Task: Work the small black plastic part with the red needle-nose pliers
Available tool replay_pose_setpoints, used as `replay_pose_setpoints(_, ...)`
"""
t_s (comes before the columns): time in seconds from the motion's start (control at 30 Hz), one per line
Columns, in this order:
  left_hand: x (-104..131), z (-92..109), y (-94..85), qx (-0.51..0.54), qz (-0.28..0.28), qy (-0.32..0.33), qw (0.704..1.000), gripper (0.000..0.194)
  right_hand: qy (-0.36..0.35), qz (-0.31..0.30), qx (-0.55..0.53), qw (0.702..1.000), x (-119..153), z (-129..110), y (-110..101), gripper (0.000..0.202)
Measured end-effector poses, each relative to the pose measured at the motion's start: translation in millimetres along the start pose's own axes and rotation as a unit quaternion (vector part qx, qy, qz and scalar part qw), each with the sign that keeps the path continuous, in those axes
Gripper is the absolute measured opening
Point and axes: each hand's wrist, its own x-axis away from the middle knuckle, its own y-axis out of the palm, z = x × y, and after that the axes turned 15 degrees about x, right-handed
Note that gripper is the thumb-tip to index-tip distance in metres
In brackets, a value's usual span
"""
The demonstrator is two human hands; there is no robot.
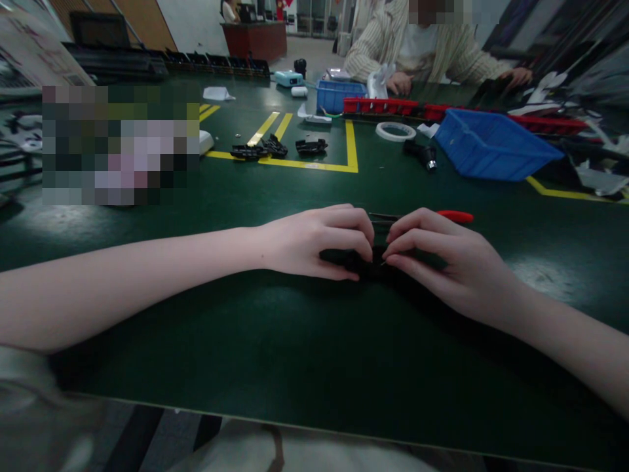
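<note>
On the dark green table (275, 341), my left hand (329, 239) has its fingers curled around a small black part (363, 263), whose shape is hard to make out. My right hand (437, 255) is closed in a pinch at the right side of that part. A tiny thin piece shows at its fingertips, too small to name. Just behind my fingers lies a tool with a red handle (457, 216) and a thin dark shaft, partly hidden by my right hand.
Black parts (310, 146) lie near yellow tape lines. Farther back are a tape roll (395, 131), a black tool (420, 154), a tilted blue bin (496, 144), a smaller blue basket (339, 95) and red strips (381, 105). A person in a striped top sits across the table.
</note>
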Motion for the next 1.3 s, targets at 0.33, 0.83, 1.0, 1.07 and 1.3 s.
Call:
replay_pose_setpoints(0.33,0,-2,-1.6,-0.002,-0.015,0.014,1.0,0.017,-0.021,-0.017,0.015,1.0,-1,0,0,0.01)
replay_pose_setpoints(0.83,0,-1,-0.5,-0.017,-0.013,0.038,0.999,0.017,-0.03,-0.018,0.0,0.999,-1,-2,-1,0.008)
replay_pose_setpoints(1.0,0,-2,-0.8,-0.018,-0.022,0.02,0.999,0.017,-0.041,0.0,0.032,0.999,-3,-7,0,0.009)
replay_pose_setpoints(1.07,0,-3,0.1,-0.013,-0.019,0.022,0.999,0.017,-0.047,0.005,0.038,0.998,-4,-10,1,0.011)
replay_pose_setpoints(1.3,0,-3,0.2,-0.008,-0.013,0.02,1.0,0.016,0.013,-0.018,0.016,1.0,-3,-21,3,0.013)
